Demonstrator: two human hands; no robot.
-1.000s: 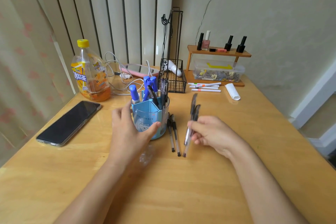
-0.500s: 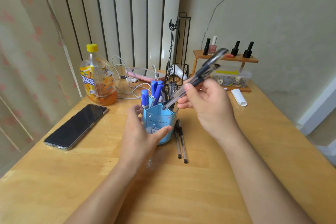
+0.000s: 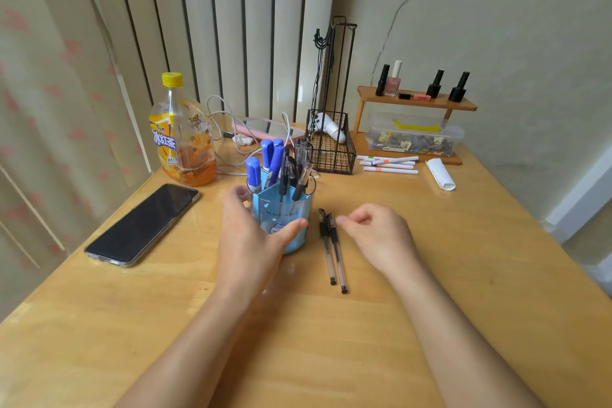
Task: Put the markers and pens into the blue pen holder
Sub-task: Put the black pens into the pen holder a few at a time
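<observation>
- A blue pen holder (image 3: 283, 220) stands upright on a wooden desk (image 3: 463, 258), near its middle. It is already crowded with blue-capped markers (image 3: 265, 162) on its far left side and dark pens (image 3: 299, 172) toward its right.
- The change: the two pens that the right hand carried over the holder half a second ago are no longer in that hand, and the cluster of dark pens in the holder looks fuller. They appear to have been dropped in.
- The left hand (image 3: 246, 235) wraps the near left side of the holder, thumb across its front and fingers behind, steadying it as before.
- The right hand (image 3: 374, 232) is now empty and low over the desk, just right of the holder, fingers loosely curled with thumb and forefinger nearly pinched.
- Two loose black pens (image 3: 332, 250) lie side by side on the desk just right of the holder, between it and the right hand, whose fingertips are close to their capped ends.
- Judged from this, those two are the next pick.
- Further right of the holder and behind it, several white markers (image 3: 389, 165) lie in front of a small wooden shelf (image 3: 417, 103), still to be collected.
- Well to the left of the holder lie a dark phone (image 3: 142, 225) and, behind it, a drink bottle (image 3: 180, 139).
</observation>
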